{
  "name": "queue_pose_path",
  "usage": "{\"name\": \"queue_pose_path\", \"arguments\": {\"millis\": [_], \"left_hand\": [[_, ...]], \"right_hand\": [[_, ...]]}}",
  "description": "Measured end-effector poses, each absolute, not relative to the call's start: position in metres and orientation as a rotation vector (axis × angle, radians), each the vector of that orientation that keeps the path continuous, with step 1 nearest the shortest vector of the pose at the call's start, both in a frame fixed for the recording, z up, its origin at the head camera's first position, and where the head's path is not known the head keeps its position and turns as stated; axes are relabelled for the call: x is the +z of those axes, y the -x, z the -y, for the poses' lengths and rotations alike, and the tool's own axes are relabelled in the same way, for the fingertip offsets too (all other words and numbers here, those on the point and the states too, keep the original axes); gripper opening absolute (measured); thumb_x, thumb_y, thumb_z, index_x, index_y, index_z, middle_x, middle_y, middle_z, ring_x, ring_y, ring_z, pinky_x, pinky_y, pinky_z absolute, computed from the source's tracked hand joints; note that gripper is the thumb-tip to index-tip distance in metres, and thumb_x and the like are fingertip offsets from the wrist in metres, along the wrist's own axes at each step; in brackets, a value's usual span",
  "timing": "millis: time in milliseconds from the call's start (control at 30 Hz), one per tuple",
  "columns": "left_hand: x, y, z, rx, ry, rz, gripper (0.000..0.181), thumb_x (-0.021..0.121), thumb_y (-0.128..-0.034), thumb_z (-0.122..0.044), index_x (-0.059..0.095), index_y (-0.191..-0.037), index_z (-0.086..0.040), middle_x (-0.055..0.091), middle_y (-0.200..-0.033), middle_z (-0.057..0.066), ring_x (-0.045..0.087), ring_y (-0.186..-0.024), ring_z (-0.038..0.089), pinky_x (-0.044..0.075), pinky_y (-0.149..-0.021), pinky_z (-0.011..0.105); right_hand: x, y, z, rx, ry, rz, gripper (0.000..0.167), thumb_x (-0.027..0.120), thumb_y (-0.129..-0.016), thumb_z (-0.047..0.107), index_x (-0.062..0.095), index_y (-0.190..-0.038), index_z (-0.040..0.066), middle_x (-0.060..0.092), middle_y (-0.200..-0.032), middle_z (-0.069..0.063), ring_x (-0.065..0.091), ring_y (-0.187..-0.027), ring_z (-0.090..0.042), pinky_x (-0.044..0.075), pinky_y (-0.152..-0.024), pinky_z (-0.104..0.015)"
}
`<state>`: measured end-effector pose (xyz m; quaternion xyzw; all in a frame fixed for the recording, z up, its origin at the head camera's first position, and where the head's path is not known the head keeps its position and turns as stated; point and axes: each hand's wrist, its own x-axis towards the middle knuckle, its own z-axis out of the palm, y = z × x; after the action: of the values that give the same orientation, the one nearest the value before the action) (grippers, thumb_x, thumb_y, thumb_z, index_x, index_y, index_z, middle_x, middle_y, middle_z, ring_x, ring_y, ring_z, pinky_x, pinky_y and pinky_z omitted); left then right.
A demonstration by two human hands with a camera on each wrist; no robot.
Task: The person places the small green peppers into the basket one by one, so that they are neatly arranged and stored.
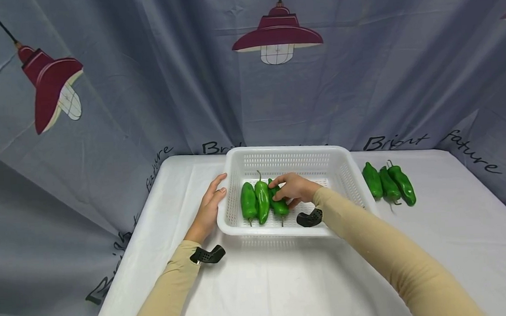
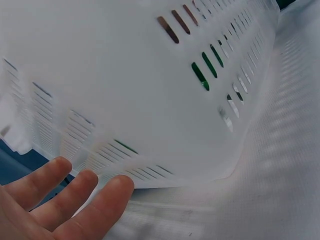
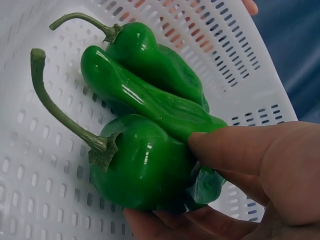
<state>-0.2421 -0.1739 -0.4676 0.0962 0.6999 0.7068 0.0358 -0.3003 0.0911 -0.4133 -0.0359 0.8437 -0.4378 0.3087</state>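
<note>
As right fingers (image 3: 220, 222) pinch a pepper (image 3: 135, 165), left fingers (image 2: 105, 207) — spread — beside basket (image 2: 130, 95)

Long tan sleeves (image 1: 384, 237) carry black, angular wrist devices (image 1: 207, 255).

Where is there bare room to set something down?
The table is bare before the basket, between the sleeves, and right of the three outer peppers. The basket's far right corner looks free; the right sleeve covers the near one. Crowded: its left half, where three inner peppers lie and the right grip holds one.
</note>
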Motion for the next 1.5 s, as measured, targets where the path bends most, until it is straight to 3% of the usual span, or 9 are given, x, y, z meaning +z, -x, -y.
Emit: {"name": "queue_pose_path", "arguments": {"millis": [267,467,700,1000,1300,1400,1500], "left_hand": [[-0.47,0.242,0.176,2.176,-0.365,-2.194,0.053,0.038,-0.1084,-0.034,0.031,-0.159,-0.021,0.048,-0.149,0.025,0.063,-0.121,0.027,0.054,-0.096,0.03],[-0.467,0.242,0.175,2.174,-0.307,-2.146,0.052,0.035,-0.1091,-0.025,0.029,-0.16,-0.02,0.047,-0.152,0.025,0.057,-0.129,0.04,0.053,-0.098,0.032],[-0.467,0.241,0.175,2.174,-0.282,-2.134,0.05,0.034,-0.1101,-0.021,0.028,-0.16,-0.019,0.044,-0.155,0.023,0.054,-0.133,0.043,0.052,-0.099,0.03],[-0.467,0.241,0.175,2.169,-0.293,-2.148,0.051,0.034,-0.1091,-0.022,0.028,-0.16,-0.02,0.045,-0.155,0.023,0.054,-0.133,0.043,0.052,-0.102,0.037],[-0.467,0.241,0.173,2.168,-0.273,-2.136,0.05,0.035,-0.1094,-0.022,0.029,-0.16,-0.022,0.046,-0.154,0.022,0.054,-0.133,0.042,0.051,-0.101,0.035],[-0.467,0.241,0.174,2.166,-0.277,-2.14,0.051,0.035,-0.1094,-0.022,0.028,-0.16,-0.021,0.045,-0.155,0.023,0.053,-0.134,0.042,0.051,-0.102,0.036],[-0.467,0.241,0.176,2.158,-0.283,-2.149,0.051,0.035,-0.1095,-0.023,0.027,-0.16,-0.021,0.043,-0.156,0.022,0.052,-0.135,0.042,0.05,-0.103,0.037]], "right_hand": [[-0.415,0.303,-0.086,-1.108,0.104,-2.278,0.053,0.072,-0.092,0.005,0.057,-0.143,0.008,0.056,-0.143,-0.021,0.066,-0.092,-0.021,0.061,-0.075,-0.037],[-0.414,0.303,-0.084,-1.103,0.107,-2.303,0.053,0.073,-0.09,0.004,0.059,-0.141,0.008,0.053,-0.145,-0.021,0.065,-0.09,-0.02,0.059,-0.076,-0.034],[-0.412,0.301,-0.082,-1.153,0.095,-2.254,0.054,0.071,-0.09,-0.002,0.056,-0.142,0.006,0.059,-0.132,-0.023,0.068,-0.086,-0.023,0.063,-0.079,-0.042],[-0.412,0.3,-0.082,-1.181,0.107,-2.221,0.056,0.069,-0.091,-0.005,0.055,-0.144,0.005,0.061,-0.123,-0.019,0.066,-0.08,-0.021,0.063,-0.078,-0.043],[-0.405,0.295,-0.091,-1.205,0.137,-2.207,0.057,0.067,-0.091,-0.004,0.052,-0.145,0.004,0.059,-0.084,-0.005,0.058,-0.073,-0.018,0.062,-0.074,-0.04],[-0.4,0.294,-0.097,-1.209,0.153,-2.205,0.059,0.065,-0.09,-0.003,0.049,-0.147,0.004,0.063,-0.087,-0.007,0.058,-0.079,-0.021,0.062,-0.075,-0.04],[-0.394,0.293,-0.104,-1.193,0.178,-2.216,0.062,0.063,-0.09,-0.001,0.046,-0.15,0.004,0.07,-0.105,-0.015,0.062,-0.087,-0.024,0.062,-0.076,-0.039]]}}
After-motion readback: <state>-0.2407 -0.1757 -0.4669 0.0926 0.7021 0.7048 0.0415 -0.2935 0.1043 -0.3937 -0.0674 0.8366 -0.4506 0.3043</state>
